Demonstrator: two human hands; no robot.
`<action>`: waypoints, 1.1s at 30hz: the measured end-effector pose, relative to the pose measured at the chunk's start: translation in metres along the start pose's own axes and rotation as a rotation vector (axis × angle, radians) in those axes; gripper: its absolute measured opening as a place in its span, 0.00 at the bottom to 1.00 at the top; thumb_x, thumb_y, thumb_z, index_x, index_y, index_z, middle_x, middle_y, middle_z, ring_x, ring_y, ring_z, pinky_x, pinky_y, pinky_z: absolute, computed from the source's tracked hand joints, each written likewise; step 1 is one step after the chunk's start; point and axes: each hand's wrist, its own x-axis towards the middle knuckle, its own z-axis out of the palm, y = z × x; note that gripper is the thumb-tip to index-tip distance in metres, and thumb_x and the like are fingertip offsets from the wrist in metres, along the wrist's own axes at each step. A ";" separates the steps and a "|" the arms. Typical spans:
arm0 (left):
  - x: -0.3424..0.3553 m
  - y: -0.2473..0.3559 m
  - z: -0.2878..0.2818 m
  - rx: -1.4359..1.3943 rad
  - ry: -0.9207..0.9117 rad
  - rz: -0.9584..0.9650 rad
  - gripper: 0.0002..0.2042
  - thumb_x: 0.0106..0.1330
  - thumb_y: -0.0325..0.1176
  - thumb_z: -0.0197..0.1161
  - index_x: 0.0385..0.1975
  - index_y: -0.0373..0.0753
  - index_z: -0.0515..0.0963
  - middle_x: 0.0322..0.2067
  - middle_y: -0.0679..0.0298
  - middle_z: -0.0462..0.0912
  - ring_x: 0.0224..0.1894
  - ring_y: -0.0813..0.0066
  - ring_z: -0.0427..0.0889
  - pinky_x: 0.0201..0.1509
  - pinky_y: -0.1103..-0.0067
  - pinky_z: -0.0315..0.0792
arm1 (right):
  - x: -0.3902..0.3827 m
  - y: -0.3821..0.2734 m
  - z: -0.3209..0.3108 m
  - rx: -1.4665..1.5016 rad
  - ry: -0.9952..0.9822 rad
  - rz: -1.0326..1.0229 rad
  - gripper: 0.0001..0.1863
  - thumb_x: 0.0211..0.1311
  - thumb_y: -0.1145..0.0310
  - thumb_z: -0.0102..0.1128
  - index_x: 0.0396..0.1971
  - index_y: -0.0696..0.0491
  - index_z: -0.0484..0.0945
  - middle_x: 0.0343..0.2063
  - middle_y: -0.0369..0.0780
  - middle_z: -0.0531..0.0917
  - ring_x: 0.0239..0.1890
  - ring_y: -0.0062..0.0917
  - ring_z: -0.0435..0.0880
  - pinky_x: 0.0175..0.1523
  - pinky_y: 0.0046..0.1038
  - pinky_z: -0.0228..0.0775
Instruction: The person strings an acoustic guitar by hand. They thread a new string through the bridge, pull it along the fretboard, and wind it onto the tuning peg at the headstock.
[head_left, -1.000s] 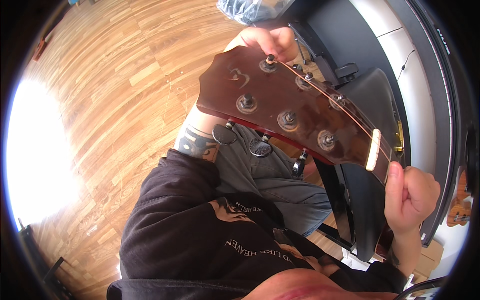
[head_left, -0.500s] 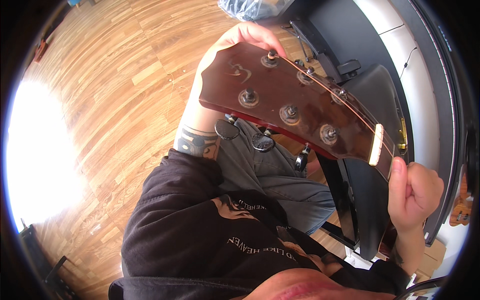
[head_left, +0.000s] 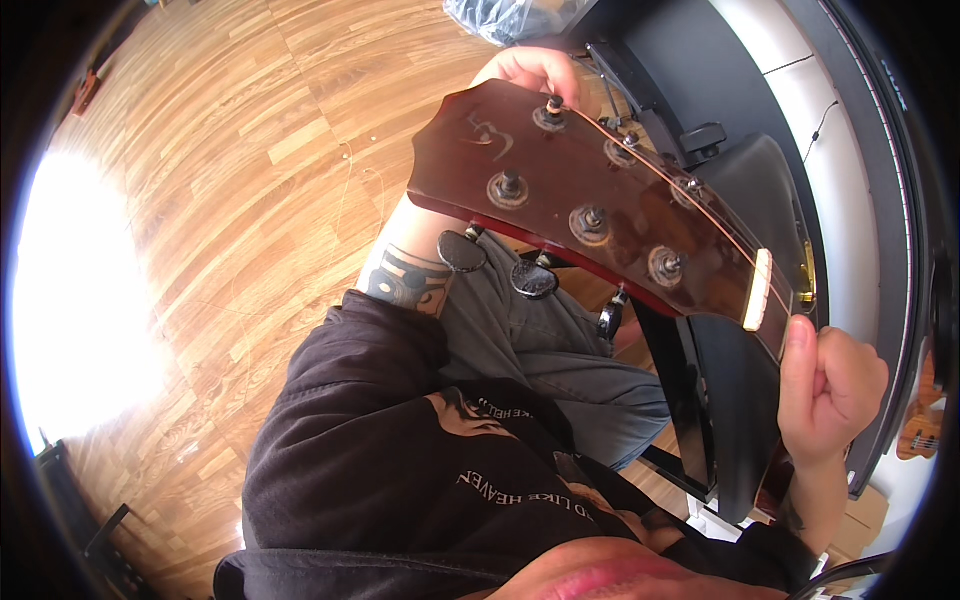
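A dark brown guitar headstock (head_left: 545,175) slants across the middle, its several posts bare except the far ones. One copper-coloured string (head_left: 655,180) runs from the post at the far left corner to the white nut (head_left: 759,290). Just past the nut, my right hand (head_left: 835,390) is closed like a fist, its thumb pressed where the string meets the fretboard. My left hand (head_left: 535,72) reaches behind the headstock; its bent fingers are at the far edge beside the strung post, and what they grip there is hidden. Black tuning keys (head_left: 535,281) stick out along the near edge.
A black padded bench (head_left: 745,200) stands behind the neck, with a keyboard instrument (head_left: 870,130) along the right. A clear plastic bag (head_left: 505,18) lies at the top. Thin loose strings (head_left: 350,170) lie on the wooden floor (head_left: 230,240). A cardboard box (head_left: 860,525) is at lower right.
The headstock has shifted slightly to the right. My left hand has moved right along its far edge, with the fingers turned differently. My right hand is almost unchanged.
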 end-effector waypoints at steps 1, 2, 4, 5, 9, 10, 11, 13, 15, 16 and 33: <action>-0.001 0.002 0.001 0.019 0.027 -0.025 0.14 0.68 0.42 0.73 0.38 0.39 0.79 0.30 0.67 0.75 0.37 0.75 0.70 0.35 0.77 0.71 | 0.000 0.000 0.000 0.001 -0.003 0.006 0.25 0.65 0.79 0.70 0.14 0.51 0.63 0.10 0.33 0.61 0.10 0.20 0.56 0.20 0.27 0.42; -0.003 0.005 0.005 0.038 0.055 -0.050 0.14 0.69 0.42 0.73 0.38 0.39 0.78 0.29 0.67 0.75 0.37 0.75 0.70 0.34 0.77 0.70 | -0.001 0.001 0.000 0.003 -0.005 0.012 0.25 0.65 0.79 0.70 0.14 0.51 0.64 0.10 0.33 0.61 0.10 0.20 0.56 0.20 0.27 0.42; -0.003 0.008 0.013 0.075 0.086 -0.033 0.14 0.69 0.43 0.72 0.36 0.41 0.77 0.27 0.69 0.74 0.37 0.75 0.69 0.33 0.77 0.69 | -0.001 0.001 0.000 0.007 -0.005 0.020 0.25 0.65 0.79 0.70 0.14 0.51 0.64 0.10 0.33 0.61 0.10 0.20 0.56 0.20 0.27 0.42; 0.000 0.008 0.019 0.093 0.090 0.008 0.13 0.69 0.42 0.72 0.35 0.42 0.77 0.27 0.70 0.74 0.37 0.75 0.69 0.33 0.77 0.68 | -0.001 0.001 0.000 0.010 -0.005 0.023 0.25 0.65 0.79 0.70 0.14 0.51 0.64 0.10 0.33 0.61 0.10 0.20 0.56 0.20 0.27 0.42; 0.008 0.001 0.015 -0.032 -0.033 0.165 0.16 0.66 0.42 0.76 0.37 0.40 0.76 0.35 0.63 0.79 0.40 0.70 0.78 0.41 0.76 0.78 | -0.001 0.002 0.000 -0.002 -0.002 0.005 0.25 0.65 0.79 0.70 0.14 0.51 0.65 0.10 0.33 0.61 0.10 0.20 0.56 0.20 0.27 0.42; 0.011 0.000 0.017 -0.061 -0.047 0.174 0.16 0.65 0.41 0.76 0.37 0.40 0.76 0.36 0.62 0.79 0.40 0.70 0.78 0.42 0.77 0.79 | -0.001 0.001 0.000 -0.009 0.002 0.006 0.25 0.65 0.79 0.70 0.14 0.51 0.65 0.10 0.33 0.61 0.10 0.20 0.56 0.20 0.27 0.42; 0.012 0.002 0.021 -0.055 -0.013 0.143 0.13 0.66 0.38 0.75 0.34 0.43 0.75 0.34 0.66 0.76 0.39 0.73 0.72 0.40 0.77 0.76 | -0.001 0.001 -0.001 -0.015 0.005 0.006 0.25 0.65 0.79 0.70 0.14 0.51 0.65 0.10 0.33 0.61 0.10 0.20 0.56 0.20 0.27 0.42; 0.011 0.003 0.033 -0.069 0.069 0.121 0.14 0.65 0.42 0.75 0.35 0.43 0.75 0.34 0.67 0.75 0.39 0.73 0.71 0.40 0.77 0.76 | -0.001 0.000 -0.002 -0.014 -0.003 0.011 0.24 0.65 0.79 0.71 0.14 0.51 0.65 0.10 0.33 0.61 0.10 0.20 0.56 0.20 0.27 0.42; 0.008 0.002 0.037 -0.105 0.112 0.120 0.23 0.63 0.53 0.75 0.39 0.39 0.76 0.38 0.62 0.78 0.41 0.69 0.79 0.43 0.76 0.79 | -0.002 0.001 -0.001 -0.003 -0.006 0.016 0.25 0.65 0.79 0.71 0.14 0.51 0.65 0.10 0.33 0.61 0.10 0.20 0.56 0.20 0.27 0.42; 0.007 0.000 0.033 -0.124 0.104 0.111 0.26 0.62 0.56 0.75 0.40 0.38 0.76 0.39 0.61 0.79 0.42 0.68 0.81 0.44 0.75 0.81 | -0.002 0.001 0.000 0.001 -0.006 0.022 0.25 0.64 0.79 0.71 0.14 0.51 0.65 0.10 0.33 0.61 0.10 0.20 0.56 0.20 0.27 0.42; -0.010 -0.011 0.026 0.024 0.251 -0.013 0.19 0.72 0.51 0.67 0.30 0.40 0.75 0.29 0.63 0.76 0.36 0.70 0.71 0.34 0.72 0.71 | 0.000 0.000 0.001 0.032 0.008 0.032 0.28 0.63 0.80 0.72 0.12 0.51 0.61 0.09 0.33 0.58 0.10 0.20 0.54 0.19 0.27 0.40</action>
